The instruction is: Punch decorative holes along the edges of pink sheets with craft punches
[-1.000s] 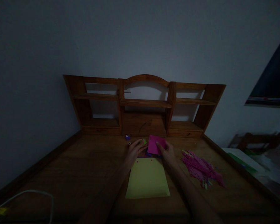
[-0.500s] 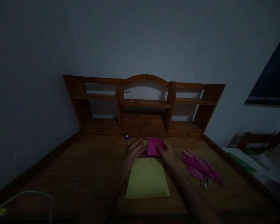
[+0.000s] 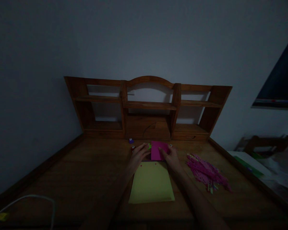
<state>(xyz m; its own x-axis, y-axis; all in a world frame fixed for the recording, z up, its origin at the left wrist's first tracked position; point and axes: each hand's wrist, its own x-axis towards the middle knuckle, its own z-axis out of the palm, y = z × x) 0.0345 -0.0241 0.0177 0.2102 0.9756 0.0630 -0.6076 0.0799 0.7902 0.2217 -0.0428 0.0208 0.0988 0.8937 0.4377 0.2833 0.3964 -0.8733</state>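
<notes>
My right hand (image 3: 172,159) pinches a magenta sheet of paper (image 3: 156,151), its thumb lying on the front. Beside the sheet's left edge, my left hand (image 3: 138,156) is closed on a small bright green craft punch (image 3: 149,146), mostly hidden by the fingers. Below both hands a pale yellow sheet of paper (image 3: 152,185) lies flat on the desk. Tiny pink cut-outs (image 3: 155,164) rest near its top edge. Behind my left hand stand a purple punch (image 3: 131,140) and a red one (image 3: 133,148), both with white tops.
A heap of magenta paper scraps (image 3: 206,171) lies on the desk to the right. The wooden shelf unit (image 3: 148,105) spans the desk's back edge. A white cable (image 3: 38,196) loops at the lower left, near a yellow object (image 3: 1,217). A chair back (image 3: 266,145) shows at far right.
The magenta sheet has shifted very slightly left and down, closer to the yellow sheet. Both hands keep nearly the same place and grip.
</notes>
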